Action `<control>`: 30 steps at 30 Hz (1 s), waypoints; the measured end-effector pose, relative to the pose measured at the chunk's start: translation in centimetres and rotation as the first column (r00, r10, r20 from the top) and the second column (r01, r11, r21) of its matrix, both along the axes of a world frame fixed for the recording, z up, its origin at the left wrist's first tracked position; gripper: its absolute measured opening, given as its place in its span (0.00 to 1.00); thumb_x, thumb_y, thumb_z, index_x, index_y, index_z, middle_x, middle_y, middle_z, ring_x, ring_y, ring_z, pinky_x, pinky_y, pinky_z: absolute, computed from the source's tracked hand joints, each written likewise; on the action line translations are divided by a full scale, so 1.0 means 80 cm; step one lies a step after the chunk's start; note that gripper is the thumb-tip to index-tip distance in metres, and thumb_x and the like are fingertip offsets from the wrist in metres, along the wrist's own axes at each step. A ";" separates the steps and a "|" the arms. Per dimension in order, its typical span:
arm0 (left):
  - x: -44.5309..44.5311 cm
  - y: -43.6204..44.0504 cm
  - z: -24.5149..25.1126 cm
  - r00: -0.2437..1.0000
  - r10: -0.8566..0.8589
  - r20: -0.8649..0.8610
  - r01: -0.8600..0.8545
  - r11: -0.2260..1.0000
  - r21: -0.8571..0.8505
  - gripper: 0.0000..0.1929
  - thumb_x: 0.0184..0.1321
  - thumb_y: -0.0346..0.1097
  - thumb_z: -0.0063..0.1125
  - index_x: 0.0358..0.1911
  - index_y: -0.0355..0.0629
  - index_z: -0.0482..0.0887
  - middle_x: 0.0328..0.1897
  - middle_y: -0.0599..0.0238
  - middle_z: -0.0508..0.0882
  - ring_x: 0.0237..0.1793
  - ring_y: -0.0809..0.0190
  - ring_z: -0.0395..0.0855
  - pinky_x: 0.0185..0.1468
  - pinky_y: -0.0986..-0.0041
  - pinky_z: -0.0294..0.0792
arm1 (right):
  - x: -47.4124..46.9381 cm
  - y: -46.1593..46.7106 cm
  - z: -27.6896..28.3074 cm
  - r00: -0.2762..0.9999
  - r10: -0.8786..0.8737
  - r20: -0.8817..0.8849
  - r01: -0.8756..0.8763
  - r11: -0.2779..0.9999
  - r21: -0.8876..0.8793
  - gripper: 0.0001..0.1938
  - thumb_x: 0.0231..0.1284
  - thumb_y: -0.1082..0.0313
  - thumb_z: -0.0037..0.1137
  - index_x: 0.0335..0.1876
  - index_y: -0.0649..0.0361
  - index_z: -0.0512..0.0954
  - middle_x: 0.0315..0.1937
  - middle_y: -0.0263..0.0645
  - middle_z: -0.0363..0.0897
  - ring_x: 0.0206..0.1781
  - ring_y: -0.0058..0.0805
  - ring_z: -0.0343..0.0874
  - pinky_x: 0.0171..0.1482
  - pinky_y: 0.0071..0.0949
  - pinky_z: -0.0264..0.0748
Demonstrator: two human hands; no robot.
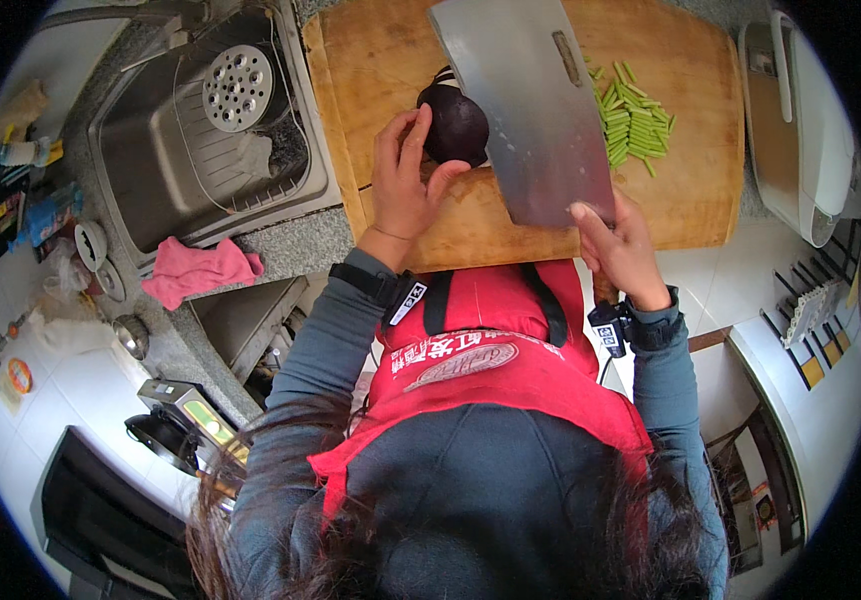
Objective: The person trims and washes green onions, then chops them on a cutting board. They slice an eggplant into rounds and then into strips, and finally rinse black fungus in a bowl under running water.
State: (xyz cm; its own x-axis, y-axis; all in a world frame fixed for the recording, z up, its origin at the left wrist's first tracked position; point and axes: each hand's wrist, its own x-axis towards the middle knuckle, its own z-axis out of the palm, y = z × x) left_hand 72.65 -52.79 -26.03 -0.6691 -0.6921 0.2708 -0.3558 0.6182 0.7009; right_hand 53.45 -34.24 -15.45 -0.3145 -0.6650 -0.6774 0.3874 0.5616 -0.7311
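A round dark purple vegetable (454, 124), perhaps an eggplant or a purple onion, lies on the wooden cutting board (670, 214). My left hand (409, 169) curls round its left side, with the fingers and thumb touching it. Pale cut surface shows at its edges, and dark pieces show at its top. My right hand (618, 244) grips a broad metal cleaver (531, 112) near the handle, thumb on the blade. The blade stands close on the right of the vegetable and hides part of the board. Beyond the blade, a heap of short green stem pieces (636, 120) lies on the board.
Left of the board is a steel sink (152, 161) with a wire rack and a perforated metal disc (237, 88). A pink cloth (201, 268) hangs over the counter's front edge. A white appliance (798, 135) stands right of the board.
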 end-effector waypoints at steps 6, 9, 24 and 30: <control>0.015 -0.005 0.004 0.996 -0.048 -0.071 0.052 0.997 0.051 0.36 0.52 0.37 0.73 0.66 0.42 0.72 0.61 0.49 0.73 0.60 0.46 0.73 0.62 0.63 0.69 | 0.051 -0.010 0.045 0.739 0.171 -0.652 -0.255 0.966 -0.034 0.14 0.68 0.71 0.50 0.56 0.66 0.72 0.34 0.58 0.82 0.35 0.59 0.82 0.38 0.45 0.76; 0.024 0.000 0.004 0.994 -0.009 -0.109 0.017 0.997 0.069 0.34 0.52 0.36 0.73 0.64 0.41 0.73 0.62 0.49 0.72 0.61 0.46 0.73 0.62 0.64 0.69 | 0.079 -0.010 0.062 0.679 0.261 -0.686 -0.282 0.956 0.084 0.15 0.66 0.71 0.52 0.55 0.68 0.72 0.25 0.61 0.77 0.31 0.62 0.79 0.33 0.51 0.73; 0.036 -0.011 -0.002 0.981 0.033 -0.192 -0.014 0.995 0.098 0.33 0.51 0.37 0.74 0.61 0.39 0.75 0.59 0.49 0.76 0.58 0.45 0.75 0.60 0.63 0.70 | 0.118 -0.023 0.075 0.577 0.389 -0.718 -0.333 0.915 0.228 0.14 0.63 0.72 0.53 0.52 0.70 0.71 0.15 0.54 0.73 0.22 0.59 0.76 0.28 0.53 0.70; 0.038 -0.013 -0.002 0.984 0.037 -0.174 -0.018 0.994 0.110 0.31 0.54 0.40 0.72 0.60 0.39 0.75 0.60 0.47 0.76 0.60 0.44 0.74 0.63 0.62 0.67 | 0.123 -0.054 0.065 0.565 0.429 -0.705 -0.341 0.899 0.274 0.14 0.64 0.71 0.51 0.52 0.67 0.70 0.18 0.55 0.75 0.25 0.60 0.76 0.29 0.57 0.69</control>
State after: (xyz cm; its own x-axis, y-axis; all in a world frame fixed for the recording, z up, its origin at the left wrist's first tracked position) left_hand 75.72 -53.87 -26.19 -0.5982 -0.7408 0.3056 -0.2372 0.5279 0.8155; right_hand 63.31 -38.52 -10.25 -0.4599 -0.7909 -0.4037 -0.5216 0.6086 -0.5980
